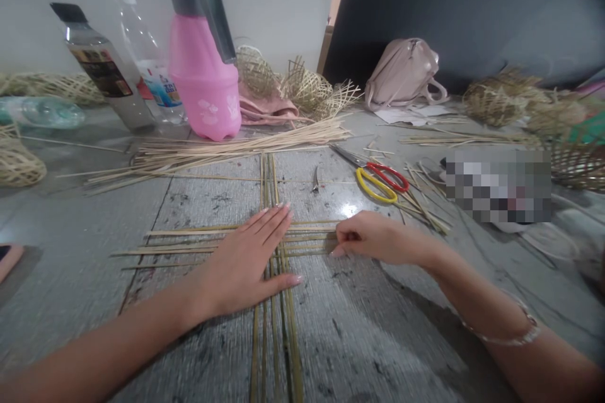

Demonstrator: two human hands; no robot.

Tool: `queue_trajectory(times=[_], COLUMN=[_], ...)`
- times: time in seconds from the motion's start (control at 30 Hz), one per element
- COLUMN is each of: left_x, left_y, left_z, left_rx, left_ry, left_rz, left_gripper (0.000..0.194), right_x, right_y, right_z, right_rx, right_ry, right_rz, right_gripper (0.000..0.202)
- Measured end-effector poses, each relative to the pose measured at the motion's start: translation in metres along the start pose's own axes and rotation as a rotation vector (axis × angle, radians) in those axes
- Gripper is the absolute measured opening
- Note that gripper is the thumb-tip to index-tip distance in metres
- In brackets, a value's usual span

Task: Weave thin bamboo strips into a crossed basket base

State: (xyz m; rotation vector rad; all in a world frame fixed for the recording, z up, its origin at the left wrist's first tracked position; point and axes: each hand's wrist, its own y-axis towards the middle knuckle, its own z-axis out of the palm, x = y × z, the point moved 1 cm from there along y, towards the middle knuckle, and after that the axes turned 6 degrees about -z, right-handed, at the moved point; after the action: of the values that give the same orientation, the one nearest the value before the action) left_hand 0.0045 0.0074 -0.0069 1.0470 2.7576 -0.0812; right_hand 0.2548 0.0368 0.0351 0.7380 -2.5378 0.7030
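My left hand [250,258] lies flat with fingers stretched out over the place where thin bamboo strips cross, pressing them against the table. Lengthwise bamboo strips [274,352] run from under that hand toward me and also stick out beyond its fingertips. Crosswise bamboo strips [174,249] pass beneath the hand, their left ends uneven. At their right ends my right hand [373,239] is closed, fingers curled and thumb low, gripping the strip ends. Exactly how many strips it holds is hidden. The weave under my left palm is hidden too.
Scissors [378,184] with red and yellow handles lie beyond my right hand. A bundle of loose strips [227,150] lies across the back, before a pink spray bottle [205,75] and drink bottles [101,69]. A phone [8,259] sits at the left edge, a pale bag [401,75] behind.
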Motion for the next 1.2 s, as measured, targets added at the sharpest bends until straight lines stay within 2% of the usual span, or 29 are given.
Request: queue_trajectory(times=[0.07,0.17,0.27,0.43,0.57,0.77,1.0,1.13,1.2], left_x=[0.0,0.001,0.001,0.001,0.0,-0.001,-0.001,0.0,0.0], left_y=[0.0,-0.001,-0.001,0.0,0.0,0.0,0.0,0.0,-0.001], left_z=[0.001,0.001,0.0,0.0,0.0,-0.001,-0.001,0.0,0.0], left_rx=[-0.009,-0.027,-0.019,-0.026,-0.02,-0.008,-0.028,-0.027,-0.037], left_ry=[0.007,0.013,0.006,0.0,0.009,0.012,-0.009,-0.003,-0.001], left_rz=[0.005,0.023,0.023,0.025,0.009,0.0,0.014,0.016,0.025], left_gripper=[0.089,0.088,0.088,0.087,0.088,0.089,0.089,0.09,0.09], right_x=[-0.001,-0.006,-0.014,-0.018,-0.011,-0.002,0.007,0.006,0.003], right_y=[-0.003,-0.008,-0.01,-0.012,-0.012,-0.016,-0.022,-0.019,-0.017], right_z=[-0.004,-0.012,-0.019,-0.019,-0.015,-0.012,-0.009,-0.009,-0.009], right_rx=[-0.001,-0.089,-0.139,-0.087,-0.024,0.002,-0.082,-0.005,0.015], right_ry=[0.058,0.098,0.097,0.031,0.005,-0.056,-0.089,0.009,0.078], right_rz=[-0.006,0.023,0.053,0.076,0.097,0.077,-0.071,0.013,0.004], right_gripper=[0.038,0.043,0.039,0.03,0.024,0.015,0.015,0.005,0.003])
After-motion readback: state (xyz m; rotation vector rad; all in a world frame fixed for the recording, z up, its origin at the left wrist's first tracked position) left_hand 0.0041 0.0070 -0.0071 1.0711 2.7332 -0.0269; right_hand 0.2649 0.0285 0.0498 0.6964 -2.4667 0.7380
